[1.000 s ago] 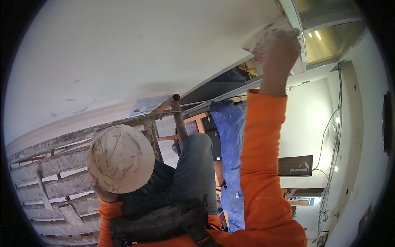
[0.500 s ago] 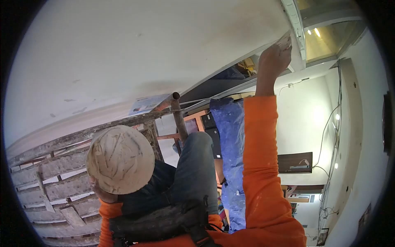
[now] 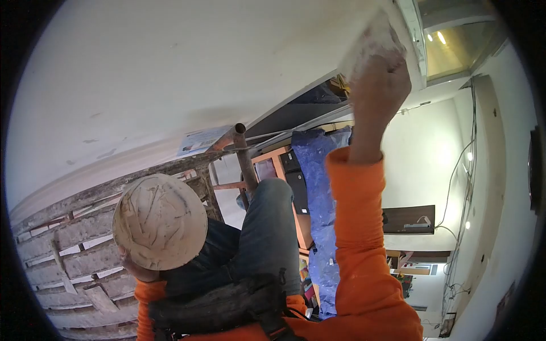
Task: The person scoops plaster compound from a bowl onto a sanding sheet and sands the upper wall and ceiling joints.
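Note:
My left hand [image 3: 138,268] grips the lower edge of a round bowl of off-white putty [image 3: 160,221]; the putty's surface is streaked and ridged. Most of those fingers are hidden beneath the bowl. Raised at the upper right, my right hand [image 3: 382,82] is closed on a flat, pale putty knife [image 3: 372,45]. Motion smears the blade, which lies against or very near the white wall [image 3: 227,62], beside the window frame. White residue coats the fingers.
Weathered wooden slats [image 3: 79,284] form a platform at left, with a rusty pipe frame [image 3: 245,162] by my knee. A blue plastic sheet [image 3: 318,199] hangs at centre. Loose cables [image 3: 469,170] run along the right wall, near a lit window [image 3: 455,51].
My right hand has come down slightly and turned, so the putty knife's broad face now shows. The bowl has shifted a little left in view with my left hand still on it.

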The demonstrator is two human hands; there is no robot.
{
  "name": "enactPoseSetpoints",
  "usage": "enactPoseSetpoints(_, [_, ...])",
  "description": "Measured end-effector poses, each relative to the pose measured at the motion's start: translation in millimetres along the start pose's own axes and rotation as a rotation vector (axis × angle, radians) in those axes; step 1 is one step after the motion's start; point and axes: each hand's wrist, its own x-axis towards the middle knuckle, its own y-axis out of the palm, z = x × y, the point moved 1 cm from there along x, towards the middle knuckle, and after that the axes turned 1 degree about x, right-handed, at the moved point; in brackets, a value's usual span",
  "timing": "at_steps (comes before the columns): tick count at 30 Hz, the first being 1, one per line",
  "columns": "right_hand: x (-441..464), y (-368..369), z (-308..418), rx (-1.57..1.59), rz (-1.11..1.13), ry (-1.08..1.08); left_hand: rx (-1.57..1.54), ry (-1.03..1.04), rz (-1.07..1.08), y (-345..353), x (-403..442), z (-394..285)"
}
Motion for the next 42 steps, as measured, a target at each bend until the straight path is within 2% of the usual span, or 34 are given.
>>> enactPoseSetpoints(1, [9, -10, -29, 0.070, -0.012, 0.099, -0.005, 0.001, -0.003, 0, -1, 0])
enactPoseSetpoints(3, [26, -26, -100, 0.251, -0.016, 0.091, 0.037, -0.054, -0.286, -4, -6, 0])
enactPoseSetpoints(4, [34, -30, -118, 0.324, -0.017, 0.087, 0.035, -0.054, -0.285, -5, -6, 0])
enactPoseSetpoints(5, [43, -34, -136, 0.396, -0.018, 0.083, 0.004, -0.043, -0.162, -6, -5, 1])
enactPoseSetpoints(6, [50, -35, -145, 0.531, -0.077, 0.230, -0.027, -0.031, -0.038, -6, -4, 1])
enactPoseSetpoints(7, [55, -35, -147, 0.665, -0.134, 0.378, -0.030, -0.029, -0.040, -7, -3, 1])
enactPoseSetpoints(8, [57, -35, -147, 0.666, -0.129, 0.377, -0.024, -0.033, -0.034, -7, -3, 1])
enactPoseSetpoints(9, [58, -36, -146, 0.325, -0.046, 0.141, -0.020, -0.036, -0.030, -8, -4, 2])
enactPoseSetpoints(11, [63, -35, -155, -0.015, 0.042, -0.098, 0.041, 0.005, -0.094, -23, -9, 7])
enactPoseSetpoints(12, [68, -34, -178, 0.380, 0.083, 0.063, 0.107, 0.043, -0.153, -30, -11, 8])
enactPoseSetpoints(14, [77, -38, -188, 0.769, 0.133, 0.228, 0.030, 0.015, -0.183, -30, -9, 9])
enactPoseSetpoints(15, [82, -42, -188, -0.088, 0.211, -0.145, -0.039, -0.008, -0.203, -29, -5, 9])
enactPoseSetpoints(17, [76, -36, -158, -0.949, 0.255, -0.509, -0.087, -0.044, -0.157, -29, -2, 7])
enactPoseSetpoints(20, [60, -18, -94, -0.673, 0.141, -0.576, -0.073, -0.051, -0.087, -44, 1, 9])
enactPoseSetpoints(23, [52, -1, -41, -0.801, 0.146, -0.646, -0.060, -0.055, -0.067, -23, 3, 5])
enactPoseSetpoints(25, [38, 4, 12, 0.202, 0.210, 0.231, -0.103, -0.095, -0.059, -15, 3, 4])
enactPoseSetpoints(26, [33, 5, 33, 0.197, 0.204, 0.234, 0.069, -0.061, -0.095, -20, 2, 2])
enactPoseSetpoints(27, [27, 6, 52, 0.171, 0.279, 0.195, 0.244, -0.029, -0.130, -22, 0, 1])
enactPoseSetpoints(29, [20, -2, 53, 0.139, 0.344, 0.163, 0.143, -0.040, -0.093, -14, 0, 1])
enactPoseSetpoints(31, [9, -4, 35, -0.130, 0.066, -0.386, 0.028, -0.023, -0.074, -4, 1, 2])
enactPoseSetpoints(32, [3, -1, 18, -0.123, 0.068, -0.392, 0.009, -0.016, -0.111, 2, 2, 1])
enactPoseSetpoints(34, [-8, 0, -28, -0.063, -0.024, -0.196, -0.016, -0.016, -0.151, 3, 0, 1])
enactPoseSetpoints(35, [-11, 1, -50, -0.068, -0.022, -0.197, 0.017, 0.003, -0.118, -1, -2, 0])
enactPoseSetpoints(37, [-12, 6, -81, -0.397, -0.044, -0.470, 0.050, 0.024, -0.081, -12, -4, 0])
enactPoseSetpoints(40, [0, 13, -89, -0.412, -0.038, -0.517, -0.005, -0.044, -0.211, -49, -13, 10])
enactPoseSetpoints(42, [13, 19, -95, -0.452, -0.052, -0.567, 0.245, 0.023, -0.185, -85, -18, 14])
